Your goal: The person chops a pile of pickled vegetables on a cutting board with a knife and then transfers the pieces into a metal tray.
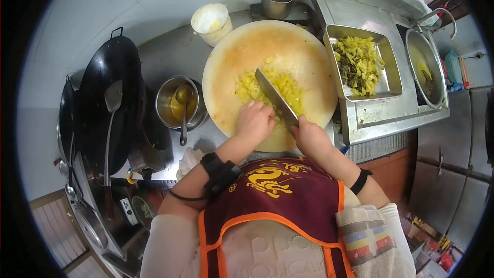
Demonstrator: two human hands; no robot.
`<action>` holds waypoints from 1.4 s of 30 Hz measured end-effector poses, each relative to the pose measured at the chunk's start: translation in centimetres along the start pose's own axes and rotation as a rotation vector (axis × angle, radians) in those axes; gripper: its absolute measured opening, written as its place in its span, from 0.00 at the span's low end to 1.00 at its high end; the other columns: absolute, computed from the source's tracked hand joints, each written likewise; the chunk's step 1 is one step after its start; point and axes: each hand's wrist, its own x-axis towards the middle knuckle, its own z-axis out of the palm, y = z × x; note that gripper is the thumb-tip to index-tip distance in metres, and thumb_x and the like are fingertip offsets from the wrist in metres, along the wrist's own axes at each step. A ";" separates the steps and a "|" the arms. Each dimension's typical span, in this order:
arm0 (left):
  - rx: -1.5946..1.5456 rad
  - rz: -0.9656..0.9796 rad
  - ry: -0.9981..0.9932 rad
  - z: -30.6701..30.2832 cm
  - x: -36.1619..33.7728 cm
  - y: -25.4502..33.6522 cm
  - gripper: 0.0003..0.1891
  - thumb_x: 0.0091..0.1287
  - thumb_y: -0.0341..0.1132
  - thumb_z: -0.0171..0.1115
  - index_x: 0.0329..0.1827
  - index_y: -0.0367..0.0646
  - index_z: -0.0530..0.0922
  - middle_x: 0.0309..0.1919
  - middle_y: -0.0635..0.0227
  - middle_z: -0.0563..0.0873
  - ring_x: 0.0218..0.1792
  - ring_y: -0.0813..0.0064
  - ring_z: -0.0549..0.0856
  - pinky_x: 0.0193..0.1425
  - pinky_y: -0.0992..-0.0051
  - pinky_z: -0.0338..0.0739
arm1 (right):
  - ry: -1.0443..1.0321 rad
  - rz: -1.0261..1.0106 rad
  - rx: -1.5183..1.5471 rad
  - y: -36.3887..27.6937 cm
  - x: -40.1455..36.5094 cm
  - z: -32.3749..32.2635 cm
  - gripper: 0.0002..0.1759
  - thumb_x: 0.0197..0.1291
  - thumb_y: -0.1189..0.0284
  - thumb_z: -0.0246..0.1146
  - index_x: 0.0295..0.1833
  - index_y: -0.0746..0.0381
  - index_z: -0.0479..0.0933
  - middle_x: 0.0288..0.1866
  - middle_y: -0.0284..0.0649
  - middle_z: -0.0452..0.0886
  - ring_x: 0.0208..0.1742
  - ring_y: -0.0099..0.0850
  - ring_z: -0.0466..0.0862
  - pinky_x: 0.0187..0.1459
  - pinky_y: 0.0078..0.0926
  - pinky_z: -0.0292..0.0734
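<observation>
Knife: the wide steel chopping knife [275, 97] lies across the middle of the round pale wooden chopping board [242, 54], right between the two hands.
Knife direction: its long side runs slantwise. The tip points away from the person and a bit to the left. The handle end points back to the right hand.
Knife edge: the blade stands on its edge in the pile of chopped yellow-green vegetable bits [285, 86].
Right hand: the right hand [310, 136] is closed tight around the knife handle, at the near edge of the board. Its wrist is straight and wears a black band.
Left hand: the left hand [254, 121] sits just left of the blade and touches the pile. Its fingers are curled under, knuckles up. I cannot tell if it grips any bits.
Left arm: it comes in from the lower left, bent, with a black strap on the wrist.
Board: it sits on the steel counter [172, 51].
Right of board: a square steel tray [393, 80] holds more chopped bits.
Left of board: a small steel pot with a ladle [172, 105], then a big black wok [110, 87].
Far side: a white plastic tub [211, 20] and a steel cup [278, 0].
</observation>
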 end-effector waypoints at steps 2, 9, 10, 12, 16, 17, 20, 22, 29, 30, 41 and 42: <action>-0.005 0.014 0.109 -0.2 -1.0 -0.4 0.08 0.47 0.35 0.65 0.30 0.46 0.79 0.32 0.66 0.78 0.41 0.64 0.75 0.47 0.65 0.69 | -0.008 0.025 -0.079 -0.4 -0.5 -0.2 0.13 0.63 0.65 0.52 0.42 0.64 0.65 0.30 0.54 0.80 0.34 0.50 0.82 0.37 0.45 0.76; -0.080 -0.062 0.188 -1.3 -3.7 -1.3 0.20 0.45 0.34 0.68 0.43 0.42 0.74 0.47 0.59 0.74 0.53 0.57 0.71 0.57 0.64 0.66 | -0.090 -0.024 -0.113 -1.2 -1.0 0.1 0.09 0.62 0.70 0.49 0.41 0.65 0.64 0.29 0.54 0.80 0.33 0.50 0.82 0.36 0.45 0.76; -0.097 -0.075 0.193 -1.3 -4.1 -1.5 0.25 0.44 0.34 0.69 0.47 0.40 0.71 0.49 0.56 0.72 0.54 0.56 0.69 0.59 0.63 0.65 | -0.088 -0.023 -0.110 -1.3 -0.8 0.4 0.08 0.62 0.71 0.49 0.41 0.66 0.64 0.30 0.54 0.80 0.34 0.49 0.82 0.37 0.44 0.76; -0.115 -0.091 0.198 -1.1 -4.8 -1.7 0.30 0.43 0.34 0.70 0.50 0.39 0.68 0.51 0.53 0.70 0.56 0.55 0.68 0.60 0.62 0.64 | -0.087 -0.024 -0.108 -1.2 -0.4 1.2 0.08 0.61 0.72 0.49 0.41 0.66 0.64 0.30 0.54 0.80 0.34 0.49 0.82 0.37 0.44 0.76; -0.164 -0.153 0.213 -0.7 -6.2 -1.8 0.36 0.41 0.33 0.71 0.55 0.35 0.63 0.51 0.49 0.69 0.55 0.51 0.69 0.61 0.62 0.65 | -0.011 -0.058 -0.142 -1.2 0.2 2.2 0.12 0.62 0.66 0.52 0.41 0.65 0.65 0.27 0.53 0.79 0.31 0.51 0.81 0.34 0.46 0.75; -0.170 -0.154 0.203 -0.6 -6.2 -1.8 0.37 0.41 0.33 0.71 0.55 0.35 0.62 0.51 0.49 0.69 0.54 0.51 0.69 0.60 0.62 0.66 | -0.002 -0.060 -0.155 -1.3 0.2 2.1 0.12 0.62 0.66 0.52 0.40 0.65 0.65 0.26 0.53 0.79 0.30 0.51 0.81 0.34 0.46 0.75; -0.182 -0.174 0.213 -0.2 -6.2 -2.0 0.36 0.42 0.32 0.71 0.56 0.34 0.63 0.51 0.49 0.69 0.54 0.50 0.69 0.59 0.63 0.67 | -0.012 -0.072 -0.157 -1.3 0.0 0.6 0.12 0.63 0.66 0.52 0.40 0.65 0.64 0.26 0.54 0.79 0.30 0.52 0.81 0.34 0.46 0.75; -0.201 -0.169 0.229 0.1 -6.2 -2.3 0.36 0.42 0.31 0.71 0.55 0.34 0.63 0.50 0.50 0.69 0.54 0.50 0.70 0.59 0.63 0.67 | 0.017 -0.086 -0.163 -1.7 -0.5 0.0 0.12 0.63 0.66 0.51 0.41 0.65 0.64 0.26 0.53 0.80 0.30 0.50 0.81 0.34 0.45 0.76; -0.267 -0.187 0.250 0.4 -6.0 -2.4 0.34 0.41 0.31 0.72 0.53 0.35 0.65 0.49 0.51 0.69 0.53 0.51 0.70 0.59 0.63 0.66 | -0.078 -0.142 -0.156 -4.2 -2.3 -1.3 0.13 0.63 0.66 0.53 0.41 0.66 0.64 0.25 0.54 0.79 0.30 0.52 0.80 0.33 0.45 0.75; -0.270 -0.189 0.251 0.4 -6.0 -2.4 0.34 0.41 0.31 0.72 0.53 0.35 0.65 0.49 0.51 0.69 0.53 0.51 0.70 0.59 0.63 0.66 | -0.080 -0.141 -0.159 -4.1 -2.3 -1.2 0.13 0.63 0.66 0.53 0.41 0.66 0.64 0.25 0.54 0.79 0.30 0.52 0.80 0.33 0.45 0.75; -0.361 -0.129 0.274 0.6 -6.1 -3.1 0.31 0.42 0.30 0.72 0.51 0.34 0.68 0.48 0.53 0.72 0.52 0.53 0.71 0.58 0.63 0.67 | -0.111 -0.149 -0.241 -3.3 0.9 1.4 0.11 0.61 0.68 0.51 0.41 0.66 0.64 0.27 0.52 0.80 0.30 0.48 0.82 0.33 0.43 0.76; -0.364 -0.127 0.273 0.6 -6.2 -3.1 0.31 0.42 0.30 0.72 0.51 0.34 0.68 0.48 0.53 0.72 0.52 0.53 0.71 0.58 0.63 0.67 | -0.110 -0.146 -0.241 -3.3 0.8 1.3 0.11 0.61 0.68 0.51 0.41 0.66 0.64 0.27 0.52 0.80 0.30 0.48 0.82 0.33 0.43 0.76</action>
